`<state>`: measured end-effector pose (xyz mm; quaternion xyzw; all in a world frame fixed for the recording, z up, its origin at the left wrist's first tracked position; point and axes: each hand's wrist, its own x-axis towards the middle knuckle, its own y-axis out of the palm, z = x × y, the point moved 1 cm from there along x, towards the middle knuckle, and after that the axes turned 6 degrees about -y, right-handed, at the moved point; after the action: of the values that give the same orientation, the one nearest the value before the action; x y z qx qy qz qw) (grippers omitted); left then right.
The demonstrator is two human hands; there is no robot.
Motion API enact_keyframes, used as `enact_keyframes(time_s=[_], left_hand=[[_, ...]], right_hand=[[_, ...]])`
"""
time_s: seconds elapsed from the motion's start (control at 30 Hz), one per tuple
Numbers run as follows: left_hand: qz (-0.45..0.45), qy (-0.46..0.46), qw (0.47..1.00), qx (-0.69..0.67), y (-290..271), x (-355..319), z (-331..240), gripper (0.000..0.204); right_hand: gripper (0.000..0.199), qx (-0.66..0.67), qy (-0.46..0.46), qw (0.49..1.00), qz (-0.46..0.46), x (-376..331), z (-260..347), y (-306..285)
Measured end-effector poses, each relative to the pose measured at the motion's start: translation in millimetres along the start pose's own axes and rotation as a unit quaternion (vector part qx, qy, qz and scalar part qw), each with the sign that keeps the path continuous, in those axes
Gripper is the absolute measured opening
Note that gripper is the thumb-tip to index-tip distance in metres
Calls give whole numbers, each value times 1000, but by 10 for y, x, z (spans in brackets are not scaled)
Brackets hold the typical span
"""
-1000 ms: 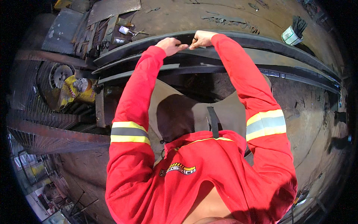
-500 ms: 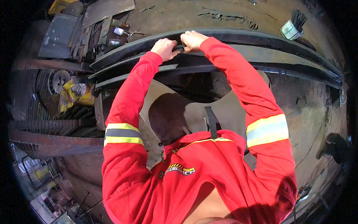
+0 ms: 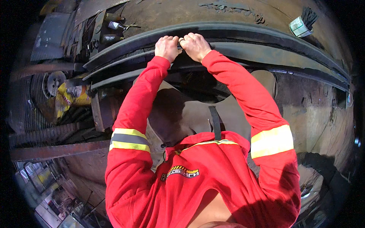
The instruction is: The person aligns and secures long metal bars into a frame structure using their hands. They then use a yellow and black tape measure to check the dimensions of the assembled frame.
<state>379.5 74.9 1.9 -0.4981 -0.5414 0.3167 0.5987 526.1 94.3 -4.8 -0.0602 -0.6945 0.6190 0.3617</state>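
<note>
- L grip (image 3: 167, 48) (bare hand): over the long dark metal beams (image 3: 251, 33), approx. mid-length; fingers bent fwd & down, tips out of sight.
- R grip (image 3: 194, 46) (bare hand): just beside L, thumb sides facing; fingers curled, tips hidden too; dark band on one finger.
- State: both part-closed by the look of the knuckles; can't tell if either has hold of anything. Dark spot betw. the two, unclear what.
- Beams: lie L–R across upper mid of view, in front of the person, near-parallel; no. of separate pcs hard to tell. Far R ends fade into the dim rim; nearest one partly behind the sleeves.
- Red sleeves (image 3: 137, 110): yellow/grey bands; R band washed out by glare.
- Red jacket (image 3: 216, 171): runs off lower edge; chest patch (image 3: 180, 173) creased.
- Trousers (image 3: 205, 117): L thigh in heavy shadow; area betw. legs & beams too dark to make out.
- White/green bucket (image 3: 298, 28), upper R: holds thin dark rods (image 3: 309, 17), lower ends hidden inside.
- White-labelled bottle (image 3: 113, 25), upper L, on its side; contents n/a to the eye.
- Crumpled yellow bag (image 3: 80, 97), L, next to grey round disc (image 3: 55, 83); both only part visible.
- Lower L clutter (image 3: 57, 201): blurred, can't ID pcs.
- Corners: black, cut off by lens.
</note>
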Motion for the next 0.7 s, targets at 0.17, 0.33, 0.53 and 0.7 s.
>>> enact_keyframes(time_s=[0.17,0.33,0.53,0.7], left_hand=[[0,7,1000,10,42,16,0,37],[77,-26,997,-10,-57,35,-4,45],[288,-11,946,-148,-343,375,-216,45],[326,26,936,-129,-266,587,-307,42]], right_hand=[[11,-13,11,1000,-8,-12,-30,21],[54,204,112,950,207,123,-339,-391],[43,303,113,886,331,-13,-958,-561],[29,267,63,882,384,117,-931,-580]])
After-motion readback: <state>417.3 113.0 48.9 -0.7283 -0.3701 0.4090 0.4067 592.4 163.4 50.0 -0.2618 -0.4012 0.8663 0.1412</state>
